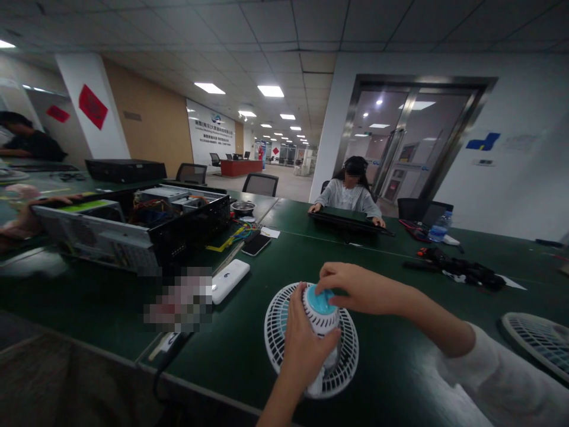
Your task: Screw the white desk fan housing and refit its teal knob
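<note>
Head camera: one view, from the wearer's head, facing forward and down across the green table (249,338).
Hands: left hand (303,335) and right hand (355,286) nearest the lens, seen from above, low and right of centre.
Seated person (349,193): faced from across the table, mid-distance.
Reception desk (241,168): far depth.
Ceiling (178,26): fills the top.
Pillar (86,77), glass door (400,142): lean outward at top; wide view.
</note>
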`<state>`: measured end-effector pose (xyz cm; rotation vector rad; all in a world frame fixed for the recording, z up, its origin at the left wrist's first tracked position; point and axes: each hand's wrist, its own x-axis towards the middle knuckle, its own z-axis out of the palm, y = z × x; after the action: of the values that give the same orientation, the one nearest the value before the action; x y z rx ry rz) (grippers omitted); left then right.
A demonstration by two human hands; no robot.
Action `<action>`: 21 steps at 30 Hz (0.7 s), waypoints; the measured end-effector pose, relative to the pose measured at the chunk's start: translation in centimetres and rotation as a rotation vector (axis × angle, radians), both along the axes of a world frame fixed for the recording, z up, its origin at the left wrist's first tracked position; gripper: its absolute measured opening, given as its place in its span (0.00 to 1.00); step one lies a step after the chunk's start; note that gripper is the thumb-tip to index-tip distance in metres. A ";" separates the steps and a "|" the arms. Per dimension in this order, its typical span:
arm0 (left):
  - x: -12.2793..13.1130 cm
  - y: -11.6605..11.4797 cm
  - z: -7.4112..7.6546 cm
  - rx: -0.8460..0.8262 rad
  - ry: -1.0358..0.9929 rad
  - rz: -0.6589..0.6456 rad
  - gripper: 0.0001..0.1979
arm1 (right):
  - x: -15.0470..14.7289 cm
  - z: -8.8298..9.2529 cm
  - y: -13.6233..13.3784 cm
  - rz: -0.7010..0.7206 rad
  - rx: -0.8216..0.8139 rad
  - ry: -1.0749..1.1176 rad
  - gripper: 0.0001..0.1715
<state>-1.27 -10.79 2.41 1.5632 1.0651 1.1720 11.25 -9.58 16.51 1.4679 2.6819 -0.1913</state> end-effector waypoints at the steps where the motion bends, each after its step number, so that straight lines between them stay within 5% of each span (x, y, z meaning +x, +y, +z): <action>1: 0.0 0.0 0.0 0.001 -0.007 -0.001 0.41 | 0.3 0.1 0.1 0.052 -0.022 0.028 0.14; 10: 0.0 0.0 0.0 -0.007 0.014 -0.008 0.42 | -0.8 0.1 0.8 0.117 0.054 -0.168 0.08; 21: 0.0 0.1 0.2 0.002 0.017 -0.012 0.42 | -3.3 -2.0 0.7 -0.276 0.226 -0.298 0.15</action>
<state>-1.31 -10.74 2.65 1.5816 1.0646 1.1534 8.00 -8.83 14.51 1.7655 2.3197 0.3027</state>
